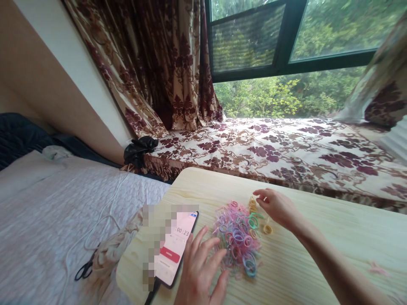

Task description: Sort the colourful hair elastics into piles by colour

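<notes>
A heap of small coloured hair ties (pixel 237 235), mostly pink, purple and blue with some green, lies on the pale wooden table (pixel 305 258). Spread beside the heap's left front edge is my left hand (pixel 203 264), its fingers apart and nothing held. My right hand (pixel 275 207) is at the heap's far right, fingers loosely bent, with no item visible in its grasp. Right by its fingertips sits a small cluster of yellow hair ties (pixel 252 205). Another yellow hair tie (pixel 268 229) lies below that hand.
A phone (pixel 176 250) showing a running timer lies left of my left hand, with a cable (pixel 153 291) attached. Pink hair ties (pixel 378 268) lie at the table's right. Left is a bed (pixel 79 199) with black-handled scissors (pixel 84 271); beyond stands a floral-covered window ledge (pixel 270 148).
</notes>
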Motion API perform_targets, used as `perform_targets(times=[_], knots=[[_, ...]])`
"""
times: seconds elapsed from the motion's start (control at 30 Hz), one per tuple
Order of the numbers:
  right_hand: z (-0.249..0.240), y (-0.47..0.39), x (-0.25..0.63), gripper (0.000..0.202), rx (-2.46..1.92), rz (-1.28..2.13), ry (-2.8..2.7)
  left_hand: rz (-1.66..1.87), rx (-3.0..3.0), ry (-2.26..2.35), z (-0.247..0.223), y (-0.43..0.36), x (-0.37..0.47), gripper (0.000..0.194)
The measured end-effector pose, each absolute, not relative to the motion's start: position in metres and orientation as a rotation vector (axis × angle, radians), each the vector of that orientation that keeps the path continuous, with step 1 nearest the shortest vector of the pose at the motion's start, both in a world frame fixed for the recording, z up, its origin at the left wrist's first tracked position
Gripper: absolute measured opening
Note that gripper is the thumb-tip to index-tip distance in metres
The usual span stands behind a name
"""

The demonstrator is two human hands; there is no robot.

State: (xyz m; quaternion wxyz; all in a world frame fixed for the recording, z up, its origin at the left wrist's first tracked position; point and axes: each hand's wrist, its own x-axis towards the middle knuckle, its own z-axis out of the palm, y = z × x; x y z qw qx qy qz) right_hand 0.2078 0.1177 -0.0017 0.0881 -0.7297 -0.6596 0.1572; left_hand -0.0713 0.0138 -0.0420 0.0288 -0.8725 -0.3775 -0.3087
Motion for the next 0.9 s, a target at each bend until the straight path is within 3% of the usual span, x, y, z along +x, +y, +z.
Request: perform_targets(times=[0.13,0.37,0.57,0.9], knots=[[-0.001,0.129,0.203,0.034,-2.221,0.559,-1.986,-1.043,-2.651,-1.340,-0.044,0.010,-0.067,0.034],[0.002,0.122,0.205,0.034,-2.184,0.621,-1.982,-0.956,-2.682,-1.197,-0.043,0.013,-0.070,0.035],[0.015,0.105,0.216,0.018,-2.044,0.618,-1.894,-0.863,-2.727,-1.119,-0.036,0.018,-0.067,0.037],[0.025,0.069,0.279,0.022,-1.993,0.628,-1.645,-0.874,-2.738,-1.024,-0.039,0.021,-0.057,0.037]])
